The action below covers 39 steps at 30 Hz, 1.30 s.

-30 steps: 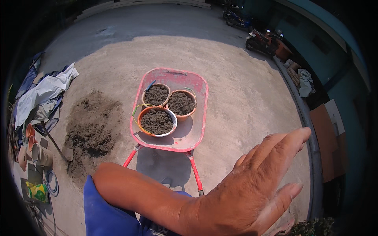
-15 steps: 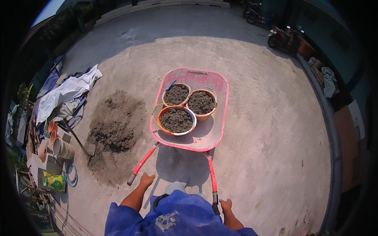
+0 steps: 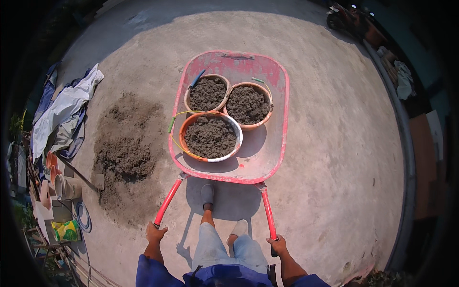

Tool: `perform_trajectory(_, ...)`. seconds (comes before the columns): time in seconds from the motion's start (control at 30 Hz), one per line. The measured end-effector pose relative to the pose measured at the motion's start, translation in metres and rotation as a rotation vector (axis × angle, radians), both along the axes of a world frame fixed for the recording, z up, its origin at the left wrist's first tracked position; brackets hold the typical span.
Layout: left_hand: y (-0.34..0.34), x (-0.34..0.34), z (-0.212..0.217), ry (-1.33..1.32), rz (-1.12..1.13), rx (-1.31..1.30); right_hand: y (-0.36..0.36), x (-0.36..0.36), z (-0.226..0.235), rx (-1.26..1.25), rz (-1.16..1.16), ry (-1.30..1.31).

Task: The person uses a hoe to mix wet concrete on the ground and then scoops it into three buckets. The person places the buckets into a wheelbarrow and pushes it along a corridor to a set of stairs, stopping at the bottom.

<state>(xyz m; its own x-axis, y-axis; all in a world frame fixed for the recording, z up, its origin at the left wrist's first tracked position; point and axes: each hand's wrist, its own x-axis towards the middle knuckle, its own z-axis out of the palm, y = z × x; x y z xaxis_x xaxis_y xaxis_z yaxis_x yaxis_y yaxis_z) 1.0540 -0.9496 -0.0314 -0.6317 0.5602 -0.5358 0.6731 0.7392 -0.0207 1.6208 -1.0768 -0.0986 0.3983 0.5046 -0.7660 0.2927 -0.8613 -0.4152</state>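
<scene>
Keep the loaded barrow level, both handles rising together

The pink wheelbarrow (image 3: 276, 143) stands straight ahead of the person on the concrete, with three buckets of grey, crumbly mix in its tray: an orange-and-white bucket (image 3: 240, 137) nearest, a bucket with a blue grip (image 3: 186, 101) behind it to the left, and a peach bucket (image 3: 253, 127) behind to the right. The fingers of the left hand (image 3: 155, 233) are wrapped round the end of the left handle (image 3: 166, 204); those of the right hand (image 3: 277, 245) grip the black end of the right handle (image 3: 267, 210). Whether the legs of the barrow are off the ground cannot be told

The buckets sit toward the left of the tray, so the left arm probably needs a little more effort to stop a tip that way. Straight arms, evenly matched grips and short, steady steps should suit this load; a jerk could spill the well-filled buckets. The heap of mix (image 3: 126, 155) and the shovel (image 3: 98, 182) at left deserve a wide berth
</scene>
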Motion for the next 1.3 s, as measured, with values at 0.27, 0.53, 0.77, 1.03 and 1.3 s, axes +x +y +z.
perform_trajectory(0.27,0.018,-0.066,-0.076,-0.414,0.002,-0.077,0.001,0.000,-0.024,-0.038,-0.031,0.021)
perform_trajectory(0.53,0.023,-0.082,-0.074,-0.536,0.141,-0.311,0.036,-0.024,0.029,-0.311,-0.261,0.085)
perform_trajectory(0.77,0.014,-0.081,-0.077,-0.585,0.189,-0.315,0.035,-0.021,0.061,-0.299,-0.295,0.029)
perform_trajectory(1.03,0.050,-0.106,-0.118,-0.572,0.065,-0.261,0.009,-0.045,-0.033,-0.170,-0.353,0.019)
perform_trajectory(1.3,0.087,-0.172,-0.269,-0.282,-0.968,-0.234,0.001,-0.080,-0.186,-0.050,-0.329,0.014)
